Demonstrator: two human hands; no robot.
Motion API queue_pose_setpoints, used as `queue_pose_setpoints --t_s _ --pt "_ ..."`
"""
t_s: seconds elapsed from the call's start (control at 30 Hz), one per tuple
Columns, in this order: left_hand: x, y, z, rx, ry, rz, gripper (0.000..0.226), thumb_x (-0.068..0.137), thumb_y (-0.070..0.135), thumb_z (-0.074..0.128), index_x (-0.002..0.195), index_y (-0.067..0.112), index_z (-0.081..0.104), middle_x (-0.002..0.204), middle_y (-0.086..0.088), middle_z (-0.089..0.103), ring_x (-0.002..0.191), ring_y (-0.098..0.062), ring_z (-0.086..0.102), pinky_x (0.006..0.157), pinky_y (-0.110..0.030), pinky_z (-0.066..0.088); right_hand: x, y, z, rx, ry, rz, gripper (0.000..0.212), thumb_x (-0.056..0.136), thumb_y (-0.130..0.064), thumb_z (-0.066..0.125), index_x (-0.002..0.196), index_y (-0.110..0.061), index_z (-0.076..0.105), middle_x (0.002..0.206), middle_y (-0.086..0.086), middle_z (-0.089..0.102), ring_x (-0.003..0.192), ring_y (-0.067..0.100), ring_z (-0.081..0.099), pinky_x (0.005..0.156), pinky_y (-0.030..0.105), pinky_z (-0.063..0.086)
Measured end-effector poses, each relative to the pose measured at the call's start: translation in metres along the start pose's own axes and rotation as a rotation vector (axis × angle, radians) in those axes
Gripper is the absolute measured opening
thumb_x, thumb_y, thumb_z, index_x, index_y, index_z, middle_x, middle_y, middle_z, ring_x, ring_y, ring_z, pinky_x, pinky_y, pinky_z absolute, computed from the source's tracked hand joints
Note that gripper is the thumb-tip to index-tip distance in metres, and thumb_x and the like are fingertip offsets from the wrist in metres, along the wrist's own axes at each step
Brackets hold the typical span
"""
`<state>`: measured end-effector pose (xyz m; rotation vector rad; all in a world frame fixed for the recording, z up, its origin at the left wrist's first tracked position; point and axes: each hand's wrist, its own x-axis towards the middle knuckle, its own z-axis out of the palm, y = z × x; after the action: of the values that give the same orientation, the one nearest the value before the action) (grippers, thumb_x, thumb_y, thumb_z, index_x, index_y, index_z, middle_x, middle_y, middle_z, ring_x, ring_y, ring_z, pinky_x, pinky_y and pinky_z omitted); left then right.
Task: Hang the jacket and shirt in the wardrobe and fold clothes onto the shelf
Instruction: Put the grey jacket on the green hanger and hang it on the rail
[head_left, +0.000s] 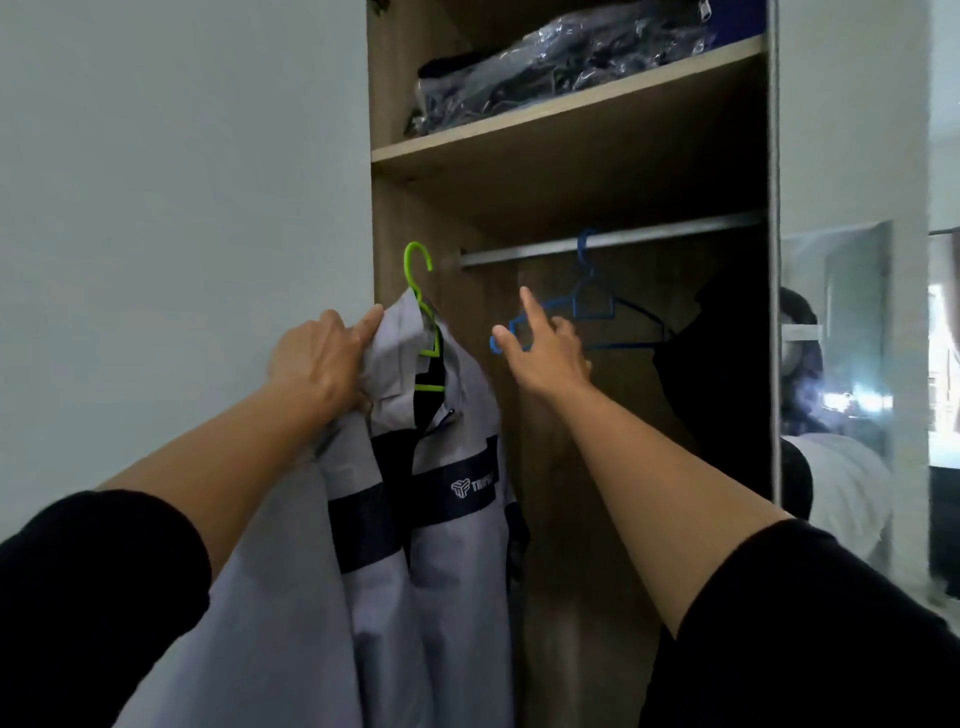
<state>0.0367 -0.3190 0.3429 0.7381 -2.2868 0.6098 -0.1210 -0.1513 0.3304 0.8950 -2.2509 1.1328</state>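
Below the wardrobe rail (613, 240), left hand (317, 364) clenched on a grey jacket (452, 467) on a green hanger (422, 312), left of the rail, right hand (545, 353) fingers spread loose, touching a blue hanger (592, 306) hooked on the rail

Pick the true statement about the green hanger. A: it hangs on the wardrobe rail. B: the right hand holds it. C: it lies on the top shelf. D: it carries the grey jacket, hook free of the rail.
D: the green hanger sits inside the grey jacket collar, its hook left of the rail, gripped by the left hand.
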Motion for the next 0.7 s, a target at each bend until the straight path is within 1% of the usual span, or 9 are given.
queue_pose_setpoints --t_s 0.2,0.37,0.47,0.5,0.57,0.63,0.7 --pt "0.055 0.012 0.033 -0.036 0.022 0.026 0.11 0.067 0.058 0.074 0.15 0.034 0.007 0.117 -0.016 0.048 0.106 -0.035 0.056 0.078 -0.037 0.045 0.061 0.017 0.019 0.044 0.01 0.036 0.06 0.093 -0.06 0.034 0.147 -0.048 0.01 0.146 0.021 0.034 0.136 0.037 0.031 0.109 0.057 0.025" --pt "0.097 0.029 0.048 -0.09 0.074 0.07 0.114 0.062 0.061 0.074 0.15 0.036 0.007 0.119 -0.018 0.05 0.105 -0.037 0.058 0.08 -0.037 0.047 0.106 0.026 0.027 0.064 0.027 0.065 0.055 0.094 -0.059 0.032 0.146 -0.045 0.019 0.145 0.014 0.043 0.132 0.037 0.039 0.11 0.052 0.029" --pt "0.121 0.042 0.056 -0.118 0.117 0.087 0.113 0.063 0.062 0.073 0.15 0.037 0.006 0.118 -0.018 0.05 0.104 -0.038 0.058 0.079 -0.037 0.047 0.124 0.029 0.032 0.089 0.009 0.061 0.055 0.096 -0.056 0.033 0.145 -0.033 0.033 0.142 0.011 0.048 0.13 0.034 0.042 0.108 0.045 0.035" --pt "0.129 0.047 0.06 -0.132 0.127 0.092 0.112 0.064 0.061 0.073 0.15 0.038 0.005 0.118 -0.018 0.049 0.105 -0.039 0.058 0.079 -0.038 0.047 0.13 0.032 0.035 0.084 0.001 0.066 0.054 0.095 -0.056 0.033 0.141 -0.028 0.04 0.139 0.011 0.051 0.128 0.034 0.045 0.106 0.043 0.037" --pt "0.144 0.056 0.066 -0.157 0.14 0.104 0.112 0.065 0.061 0.073 0.15 0.037 0.004 0.12 -0.018 0.048 0.104 -0.039 0.057 0.079 -0.039 0.047 0.141 0.037 0.036 0.084 -0.001 0.091 0.052 0.095 -0.055 0.036 0.128 -0.02 0.056 0.13 0.012 0.058 0.12 0.033 0.052 0.1 0.041 0.043" --pt "0.157 0.063 0.072 -0.164 0.143 0.109 0.111 0.066 0.061 0.072 0.15 0.036 0.003 0.121 -0.018 0.047 0.104 -0.039 0.057 0.078 -0.039 0.047 0.149 0.044 0.036 0.117 0.016 0.108 0.045 0.094 -0.048 0.047 0.118 -0.015 0.064 0.124 0.012 0.062 0.116 0.031 0.055 0.097 0.037 0.045" --pt "0.168 0.069 0.077 -0.166 0.136 0.113 0.11 0.068 0.06 0.071 0.15 0.036 0.002 0.121 -0.018 0.047 0.104 -0.038 0.057 0.078 -0.04 0.048 0.155 0.051 0.035 0.169 0.045 0.109 0.038 0.091 -0.038 0.059 0.116 -0.011 0.066 0.121 0.011 0.064 0.117 0.028 0.056 0.1 0.035 0.044"
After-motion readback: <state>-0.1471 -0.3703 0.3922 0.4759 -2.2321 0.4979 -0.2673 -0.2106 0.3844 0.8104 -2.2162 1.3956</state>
